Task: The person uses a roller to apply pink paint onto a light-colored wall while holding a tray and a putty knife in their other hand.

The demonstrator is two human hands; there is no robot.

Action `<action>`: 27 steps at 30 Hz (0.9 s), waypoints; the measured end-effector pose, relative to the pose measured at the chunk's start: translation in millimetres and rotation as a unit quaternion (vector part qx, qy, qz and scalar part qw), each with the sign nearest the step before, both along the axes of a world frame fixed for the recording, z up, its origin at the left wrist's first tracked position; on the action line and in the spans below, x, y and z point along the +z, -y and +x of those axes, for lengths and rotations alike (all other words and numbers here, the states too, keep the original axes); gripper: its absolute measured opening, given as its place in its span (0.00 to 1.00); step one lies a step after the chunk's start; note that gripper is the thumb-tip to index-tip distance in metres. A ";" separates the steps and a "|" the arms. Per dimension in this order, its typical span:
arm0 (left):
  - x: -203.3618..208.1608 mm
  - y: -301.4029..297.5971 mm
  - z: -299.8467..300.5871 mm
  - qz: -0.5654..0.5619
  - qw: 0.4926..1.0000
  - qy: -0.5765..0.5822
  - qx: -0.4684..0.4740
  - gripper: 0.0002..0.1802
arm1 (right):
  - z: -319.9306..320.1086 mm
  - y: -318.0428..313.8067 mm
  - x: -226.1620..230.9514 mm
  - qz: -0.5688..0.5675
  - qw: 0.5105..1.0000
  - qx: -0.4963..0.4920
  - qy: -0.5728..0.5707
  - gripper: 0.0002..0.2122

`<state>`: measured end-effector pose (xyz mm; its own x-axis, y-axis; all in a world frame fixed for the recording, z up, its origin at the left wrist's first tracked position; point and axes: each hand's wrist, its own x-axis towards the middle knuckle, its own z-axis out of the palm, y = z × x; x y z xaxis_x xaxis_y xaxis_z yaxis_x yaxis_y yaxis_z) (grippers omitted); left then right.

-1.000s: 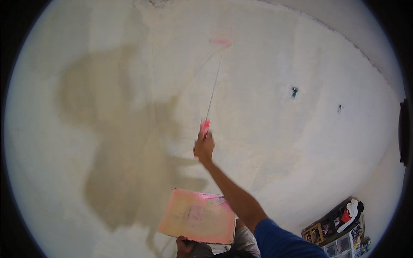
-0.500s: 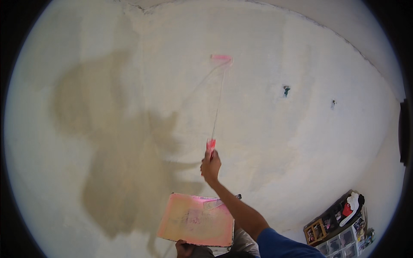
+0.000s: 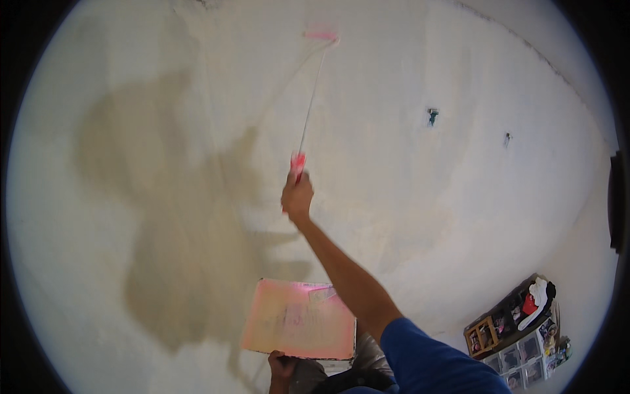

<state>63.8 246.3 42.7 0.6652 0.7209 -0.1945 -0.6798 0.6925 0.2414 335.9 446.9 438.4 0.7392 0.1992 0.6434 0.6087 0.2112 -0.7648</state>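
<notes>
My right hand (image 3: 297,197) is wrapped around the red handle of a long paint roller (image 3: 298,163). The thin rod reaches up to a pink roller head (image 3: 321,35), which is against the pale wall (image 3: 380,184) high in view and slightly blurred. Low in the middle, my left hand (image 3: 282,365) grips the near edge of a rectangular paint tray (image 3: 298,328). Its surface is stained pink and orange, with brighter pink at the far right corner. My right forearm partly covers the tray's right side.
Two small wall openings with fittings, a green one (image 3: 432,117) and a smaller one (image 3: 508,138), are on the right. A dark shelf (image 3: 505,315) with clothes and clear drawers (image 3: 522,361) stands at lower right. My shadow (image 3: 177,230) covers the wall's left part.
My right hand has moved up and slightly left, carrying the roller higher on the wall. The tray in my left hand sits a little higher in view.
</notes>
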 end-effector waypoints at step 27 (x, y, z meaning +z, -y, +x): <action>33.7 -4.3 -10.6 0.018 0.996 -0.084 -0.027 0.16 | 34.9 567.3 -195.0 -0.460 0.885 -0.023 -0.068 0.16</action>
<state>53.1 250.6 76.4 0.6637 0.6932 -0.2811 -0.5901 0.7161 0.3728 370.9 -120.4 243.5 0.8189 0.5594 0.1285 0.4888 -0.5622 -0.6671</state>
